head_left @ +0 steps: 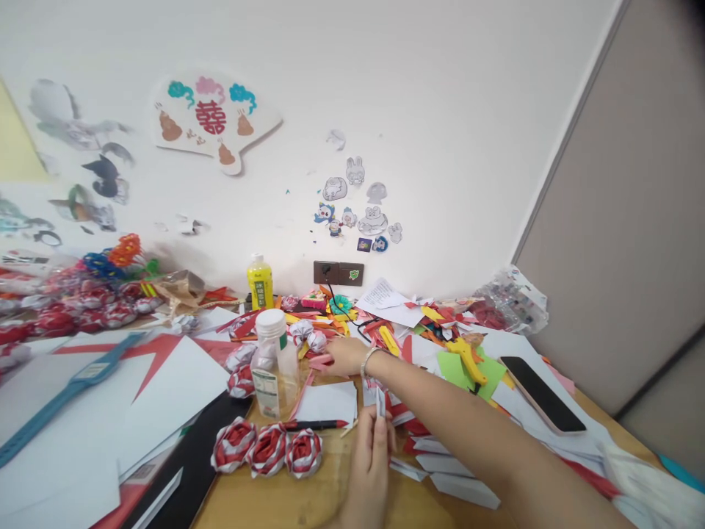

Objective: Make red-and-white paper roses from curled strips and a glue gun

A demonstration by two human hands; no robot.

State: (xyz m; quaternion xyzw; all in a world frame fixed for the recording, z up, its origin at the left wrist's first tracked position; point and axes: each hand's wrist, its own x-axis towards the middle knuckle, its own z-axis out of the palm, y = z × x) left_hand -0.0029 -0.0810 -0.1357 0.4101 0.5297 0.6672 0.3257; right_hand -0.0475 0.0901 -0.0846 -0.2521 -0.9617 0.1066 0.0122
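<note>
- The left hand (370,459) is pinching a small folded white paper piece (380,402) between closed fingers, holding it upright just above the tabletop (264,503).
- The right hand (344,358) is reaching forward across the clutter, wearing a bracelet (368,360) at the wrist; its fingers are closing on a pink paper strip (319,361) beside the clear plastic bottle (274,364).
- A white paper sheet (327,402) and a red pen (315,425) are lying between the two hands.
- Three red-and-white paper roses (268,448) are sitting in a row near the left hand, toward the near tabletop edge.
- Folded white paper pieces (449,474) are lying under the right forearm.
- A black phone (543,394) is lying face up toward the right tabletop edge, near a yellow craft tool (467,360).
- A yellow bottle (260,282) is standing against the white wall (440,110), next to a wall socket (338,273).
- Large white sheets (82,426) and a blue strap (71,386) are covering the left side.
- Bare wood is showing only at the near edge; elsewhere paper scraps are crowding the surface to the wall.
</note>
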